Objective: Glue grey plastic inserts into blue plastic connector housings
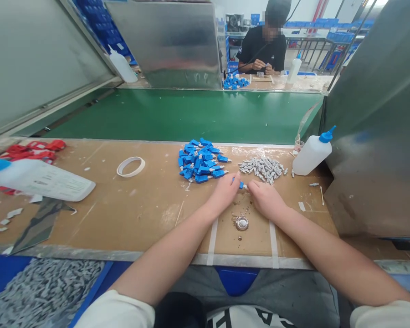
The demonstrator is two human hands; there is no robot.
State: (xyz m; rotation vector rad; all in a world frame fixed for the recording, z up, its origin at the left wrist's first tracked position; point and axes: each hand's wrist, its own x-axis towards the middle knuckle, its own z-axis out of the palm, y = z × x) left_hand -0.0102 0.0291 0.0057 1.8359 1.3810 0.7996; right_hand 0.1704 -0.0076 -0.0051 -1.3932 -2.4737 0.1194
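Note:
My left hand (226,190) is closed around a small blue plastic part (241,185) above the brown work surface. Facing it, my right hand (265,197) has its fingers pinched at the part's pale tip; what exactly lies between those fingers is hidden. Behind my left hand is a pile of blue parts (200,161) with pale ends. Small grey pieces (262,169) are heaped beyond my right hand. A round shiny metal dish (242,223) sits on the surface below my hands, between two white tape strips.
A white bottle with a blue nozzle (310,155) stands at right; another bottle (51,180) lies at left. A tape roll (130,167), red parts (37,149) and a bin of grey pieces (44,291) are leftward. Past the green belt (198,114), a person (264,50) works.

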